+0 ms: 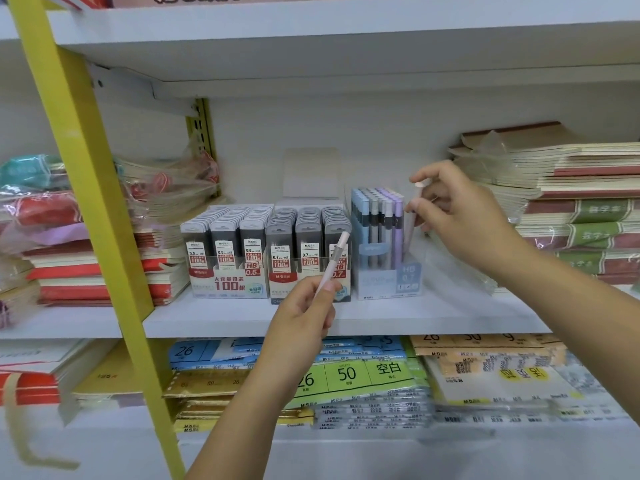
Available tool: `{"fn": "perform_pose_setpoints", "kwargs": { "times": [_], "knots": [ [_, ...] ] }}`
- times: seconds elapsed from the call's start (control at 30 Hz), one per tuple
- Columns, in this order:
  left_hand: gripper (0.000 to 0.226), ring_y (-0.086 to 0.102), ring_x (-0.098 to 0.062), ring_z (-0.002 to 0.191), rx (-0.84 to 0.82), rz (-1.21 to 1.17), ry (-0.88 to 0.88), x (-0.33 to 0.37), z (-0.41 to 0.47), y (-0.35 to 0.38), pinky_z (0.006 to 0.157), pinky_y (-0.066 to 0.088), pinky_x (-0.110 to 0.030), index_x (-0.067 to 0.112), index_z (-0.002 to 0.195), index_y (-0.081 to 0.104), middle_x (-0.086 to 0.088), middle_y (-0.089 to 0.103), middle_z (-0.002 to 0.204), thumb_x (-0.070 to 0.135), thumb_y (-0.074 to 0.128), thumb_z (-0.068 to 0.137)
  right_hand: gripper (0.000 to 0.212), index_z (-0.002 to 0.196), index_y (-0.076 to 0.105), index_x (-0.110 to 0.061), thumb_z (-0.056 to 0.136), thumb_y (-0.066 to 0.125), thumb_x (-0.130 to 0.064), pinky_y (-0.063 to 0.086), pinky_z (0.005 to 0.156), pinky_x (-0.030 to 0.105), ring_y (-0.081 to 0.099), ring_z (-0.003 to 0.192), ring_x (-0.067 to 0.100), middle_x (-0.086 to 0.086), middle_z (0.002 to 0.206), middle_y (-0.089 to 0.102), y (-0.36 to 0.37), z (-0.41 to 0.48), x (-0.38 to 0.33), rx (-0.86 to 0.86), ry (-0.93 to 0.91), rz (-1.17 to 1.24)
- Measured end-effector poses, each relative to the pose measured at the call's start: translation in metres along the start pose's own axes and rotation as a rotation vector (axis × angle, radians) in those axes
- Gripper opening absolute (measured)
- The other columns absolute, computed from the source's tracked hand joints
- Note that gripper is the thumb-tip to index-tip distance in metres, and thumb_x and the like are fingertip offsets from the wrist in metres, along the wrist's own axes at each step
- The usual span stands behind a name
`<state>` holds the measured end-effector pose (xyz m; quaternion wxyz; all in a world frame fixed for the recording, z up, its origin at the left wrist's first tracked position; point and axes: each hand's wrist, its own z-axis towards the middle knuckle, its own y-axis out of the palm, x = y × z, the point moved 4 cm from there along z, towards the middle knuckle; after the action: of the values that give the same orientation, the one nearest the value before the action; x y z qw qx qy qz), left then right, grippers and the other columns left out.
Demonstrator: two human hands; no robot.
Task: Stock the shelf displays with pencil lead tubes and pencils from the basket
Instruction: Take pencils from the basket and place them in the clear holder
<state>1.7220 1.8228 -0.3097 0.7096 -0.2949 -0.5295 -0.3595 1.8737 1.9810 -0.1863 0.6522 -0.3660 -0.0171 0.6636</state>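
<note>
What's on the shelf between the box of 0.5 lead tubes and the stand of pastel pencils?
The box of 0.7 lead tubes, in the head view; the left hand holds a pink pencil in front of it.

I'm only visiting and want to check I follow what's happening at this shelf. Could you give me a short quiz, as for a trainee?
1. True or false: the left hand and the right hand each hold a pink pencil.
2. Seen from the camera, the pencil display stands: A) left of the lead tube boxes; B) right of them; C) on top of them.
3. Fill in: the lead box beside the pencil display is marked HB ___.
Key: 1 true; 2 B; 3 0.7.
</note>
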Motion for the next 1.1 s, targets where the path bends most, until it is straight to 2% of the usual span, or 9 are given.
{"fn": "perform_pose_setpoints", "kwargs": {
  "times": [0.2,0.37,0.47,0.53,0.6,0.73,0.8,1.0,1.1],
  "knots": [
    [0.022,0.036,-0.004,0.048,-0.009,-0.007,0.004,0.000,0.000,0.001,0.045,0.032,-0.017,0.044,0.092,0.069,0.009,0.047,0.063,0.042,0.049,0.101,0.024,0.097,0.046,-0.037,0.092,0.064,-0.022,0.056,0.071,0.034,0.067,0.069,0.003,-0.007,0.077,0.067,0.002,0.006,0.003,-0.035,0.031,-0.086],
    [0.020,0.037,-0.003,0.048,-0.016,-0.002,0.019,0.002,-0.001,0.002,0.045,0.033,-0.016,0.044,0.093,0.069,0.008,0.046,0.064,0.044,0.050,0.100,0.013,0.102,0.057,-0.023,0.091,0.065,-0.022,0.050,0.074,0.035,0.059,0.082,0.015,-0.007,0.084,0.061,0.010,0.002,0.010,-0.036,0.086,-0.184],
    [0.020,0.037,-0.003,0.048,-0.011,0.004,0.031,0.004,-0.001,0.003,0.047,0.034,-0.016,0.045,0.093,0.069,0.009,0.046,0.064,0.044,0.051,0.100,0.021,0.115,0.054,-0.025,0.094,0.060,-0.025,0.042,0.071,0.025,0.053,0.082,0.010,-0.003,0.099,0.055,0.014,-0.002,0.009,-0.013,0.123,-0.224],
    [0.019,0.038,-0.003,0.049,-0.009,0.007,0.039,0.005,-0.001,0.003,0.047,0.035,-0.016,0.045,0.095,0.070,0.010,0.046,0.064,0.046,0.051,0.099,0.028,0.124,0.052,-0.021,0.096,0.055,-0.026,0.036,0.070,0.014,0.048,0.079,0.004,-0.005,0.102,0.046,0.011,-0.013,0.001,0.121,0.091,-0.217],
    [0.018,0.038,-0.003,0.050,-0.012,0.007,0.050,0.006,-0.001,0.005,0.048,0.035,-0.016,0.045,0.096,0.070,0.011,0.045,0.064,0.047,0.052,0.098,0.021,0.118,0.053,-0.023,0.097,0.052,-0.023,0.039,0.065,0.009,0.049,0.077,0.002,-0.006,0.094,0.049,0.011,-0.026,-0.013,0.196,0.048,-0.085],
    [0.019,0.038,0.000,0.050,-0.042,0.029,0.085,0.009,-0.001,0.014,0.049,0.035,-0.013,0.044,0.098,0.071,0.015,0.043,0.061,0.047,0.052,0.099,0.026,0.120,0.056,-0.033,0.095,0.057,-0.027,0.051,0.071,0.017,0.064,0.082,0.001,-0.002,0.092,0.070,0.041,-0.048,-0.028,-0.131,0.241,0.347],
    [0.019,0.037,0.001,0.050,-0.056,0.036,0.108,0.011,-0.001,0.019,0.048,0.034,-0.012,0.045,0.099,0.071,0.017,0.042,0.059,0.046,0.052,0.099,0.028,0.122,0.056,-0.029,0.095,0.058,-0.020,0.053,0.070,0.017,0.069,0.084,0.005,-0.004,0.091,0.075,0.050,-0.054,-0.030,-0.195,0.279,0.477],
    [0.016,0.044,0.002,0.056,0.020,0.120,0.190,0.016,0.002,0.023,0.053,0.038,-0.015,0.045,0.096,0.070,0.017,0.054,0.067,0.041,0.055,0.098,0.013,0.103,0.056,-0.016,0.093,0.059,-0.008,0.060,0.067,0.028,0.074,0.084,0.024,0.007,0.089,0.076,0.028,-0.049,-0.023,-0.035,0.359,0.702],
    [0.022,0.052,0.004,0.091,0.160,0.364,0.326,0.022,0.003,0.021,0.074,0.041,-0.003,0.043,0.117,0.065,0.020,0.060,0.102,0.036,0.057,0.098,0.010,0.099,0.050,-0.013,0.095,0.056,-0.007,0.062,0.068,0.035,0.074,0.084,0.026,0.007,0.092,0.075,0.001,-0.037,-0.021,0.124,0.318,0.709]
  ]
}}
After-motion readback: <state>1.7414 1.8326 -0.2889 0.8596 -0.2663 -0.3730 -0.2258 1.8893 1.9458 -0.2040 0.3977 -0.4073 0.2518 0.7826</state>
